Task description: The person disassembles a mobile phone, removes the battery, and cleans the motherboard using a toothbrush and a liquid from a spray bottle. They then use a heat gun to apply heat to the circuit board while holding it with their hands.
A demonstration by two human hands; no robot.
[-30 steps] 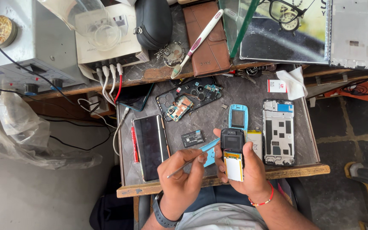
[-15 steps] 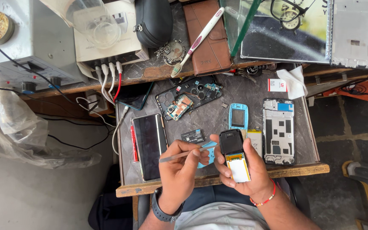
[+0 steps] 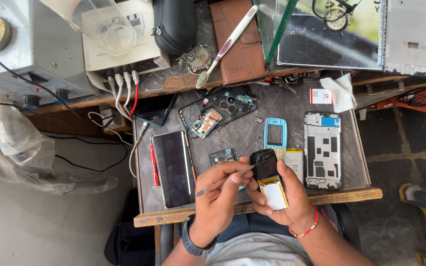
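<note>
Head view: the right hand (image 3: 286, 194) grips a small opened phone (image 3: 269, 178) above the desk's (image 3: 252, 133) near edge, its yellow-framed inner part bared. The left hand (image 3: 218, 197) is closed on a thin metal tool (image 3: 223, 181) whose tip touches the phone's dark upper half. Its blue front cover (image 3: 275, 133) and battery (image 3: 294, 161) already lie on the desk just beyond; the board appears not yet lifted out.

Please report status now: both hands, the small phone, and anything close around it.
Left hand grips thin tool, tip at small opened phone. Right hand holds phone. Small battery lies nearby.
</note>
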